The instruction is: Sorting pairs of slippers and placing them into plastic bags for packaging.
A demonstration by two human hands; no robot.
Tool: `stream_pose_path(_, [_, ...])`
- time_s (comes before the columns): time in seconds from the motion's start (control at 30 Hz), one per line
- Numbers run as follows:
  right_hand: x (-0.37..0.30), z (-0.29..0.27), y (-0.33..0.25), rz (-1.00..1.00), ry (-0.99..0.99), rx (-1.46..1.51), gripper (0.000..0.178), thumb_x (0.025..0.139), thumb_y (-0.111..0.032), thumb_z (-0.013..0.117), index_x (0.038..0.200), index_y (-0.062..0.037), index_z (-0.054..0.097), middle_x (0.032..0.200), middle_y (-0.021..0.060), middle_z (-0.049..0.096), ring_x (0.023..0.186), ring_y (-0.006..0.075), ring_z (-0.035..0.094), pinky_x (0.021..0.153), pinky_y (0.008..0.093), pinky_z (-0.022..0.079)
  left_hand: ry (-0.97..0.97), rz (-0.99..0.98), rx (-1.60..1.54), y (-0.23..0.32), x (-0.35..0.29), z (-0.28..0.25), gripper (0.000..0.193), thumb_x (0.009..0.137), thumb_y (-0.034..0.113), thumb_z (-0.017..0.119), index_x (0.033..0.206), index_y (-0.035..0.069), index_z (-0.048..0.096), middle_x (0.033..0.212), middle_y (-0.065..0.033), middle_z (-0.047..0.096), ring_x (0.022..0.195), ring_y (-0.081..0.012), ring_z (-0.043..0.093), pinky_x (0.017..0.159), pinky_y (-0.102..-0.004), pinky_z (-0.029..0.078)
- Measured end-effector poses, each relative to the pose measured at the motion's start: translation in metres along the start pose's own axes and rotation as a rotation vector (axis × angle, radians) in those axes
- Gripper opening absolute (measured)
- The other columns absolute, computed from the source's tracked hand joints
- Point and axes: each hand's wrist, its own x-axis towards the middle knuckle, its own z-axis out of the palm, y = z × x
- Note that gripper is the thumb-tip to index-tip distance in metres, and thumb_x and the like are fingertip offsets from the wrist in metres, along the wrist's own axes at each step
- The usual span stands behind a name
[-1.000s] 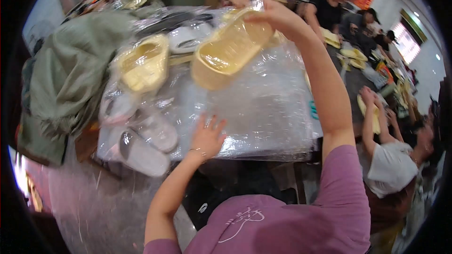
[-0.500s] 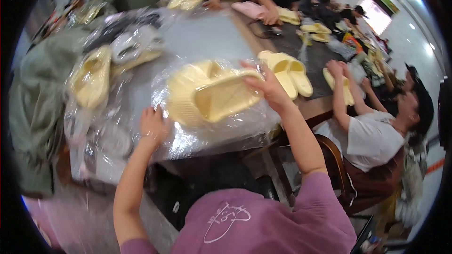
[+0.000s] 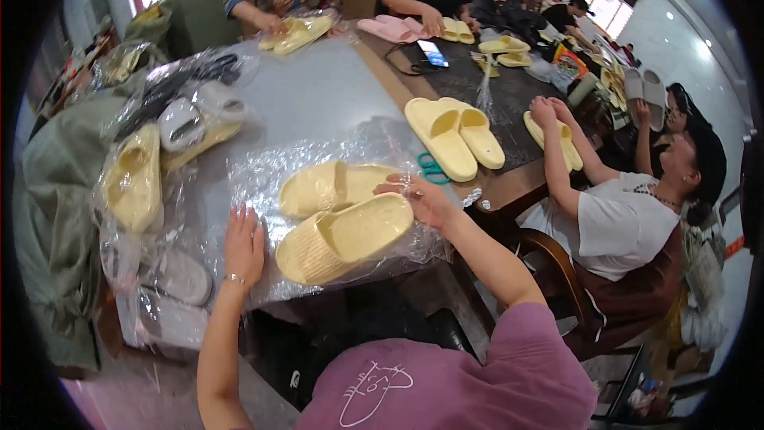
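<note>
yellow pair (image 3: 350, 229) down on the table (image 3: 302, 84)

held up a second ago, the pair now lies amid clear plastic (image 3: 256, 166) near the table's front edge, seemingly set down. left hand (image 3: 243, 247) rests flat beside it, fingers nearly together; right hand (image 3: 427, 203) reaches over the heels, fingers apart, grip impossible to tell.

On the grey table (image 3: 318, 80) lie clear plastic sheets (image 3: 253, 161) — and bagged slippers (image 3: 134, 183).

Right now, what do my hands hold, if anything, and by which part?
Your left hand lies flat, holding nothing; your right hand is at the heels of the nearest yellow slippers, grip unclear.
</note>
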Motion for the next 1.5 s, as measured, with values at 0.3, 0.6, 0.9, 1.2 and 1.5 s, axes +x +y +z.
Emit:
stream_pose_path(0.3, [0.043, 0.032, -0.010, -0.336, -0.316, -1.774, 0.077, 0.073, -0.050, 0.064, 0.130, -0.0037, 0.041, 0.141, 0.0145, 0.029, 0.126, 0.0340, 0.031, 0.107, 0.0405, 0.023, -0.171, 0.248, -0.121, 0.014, -0.007, 0.001, 0.051, 0.091, 0.023, 0.040, 0.134, -0.002, 0.032, 0.141, -0.0178, 0.029, 0.133, -0.0336, 0.023, 0.110, -0.0406, 0.016])
stream_pose_path(0.6, [0.090, 0.065, 0.028, -0.625, -0.344, -1.787, 0.020, 0.066, -0.022, 0.064, 0.071, -0.0055, 0.053, 0.081, 0.0108, 0.052, 0.083, 0.0311, 0.050, 0.070, 0.0424, 0.041, -0.182, 0.175, -0.071, 0.014, -0.007, -0.001, 0.049, 0.093, 0.025, 0.032, 0.137, 0.002, 0.030, 0.143, -0.0127, 0.030, 0.134, -0.0293, 0.021, 0.111, -0.0417, 0.011])
stream_pose_path(0.9, [0.021, 0.035, -0.072, -0.148, -0.192, -1.939, 0.022, 0.074, -0.014, 0.061, 0.089, 0.0008, 0.057, 0.096, 0.0187, 0.054, 0.092, 0.0358, 0.051, 0.083, 0.0418, 0.042, -0.109, 0.109, 0.014, 0.009, -0.014, 0.005, 0.054, 0.090, 0.026, 0.039, 0.136, 0.000, 0.031, 0.143, -0.0128, 0.030, 0.136, -0.0303, 0.017, 0.112, -0.0432, 0.007])
stream_pose_path(1.2, [-0.024, 0.032, -0.150, -0.747, 0.758, -1.509, 0.025, 0.075, -0.010, 0.055, 0.097, 0.0009, 0.058, 0.090, 0.0200, 0.061, 0.087, 0.0360, 0.057, 0.074, 0.0399, 0.045, 0.081, 0.062, -0.241, -0.006, -0.012, 0.006, 0.053, 0.087, 0.020, 0.045, 0.133, -0.003, 0.032, 0.142, -0.0160, 0.030, 0.135, -0.0333, 0.017, 0.111, -0.0431, 0.012])
stream_pose_path(1.5, [0.084, 0.143, 0.064, -0.501, 0.342, -1.705, 0.024, 0.079, -0.020, 0.055, 0.087, 0.0027, 0.055, 0.091, 0.0189, 0.055, 0.085, 0.0346, 0.055, 0.073, 0.0425, 0.046, -0.218, 0.027, -0.021, 0.015, -0.012, -0.003, 0.065, 0.084, 0.038, 0.047, 0.133, -0.001, 0.033, 0.141, -0.0196, 0.029, 0.135, -0.0324, 0.016, 0.112, -0.0435, 0.007])
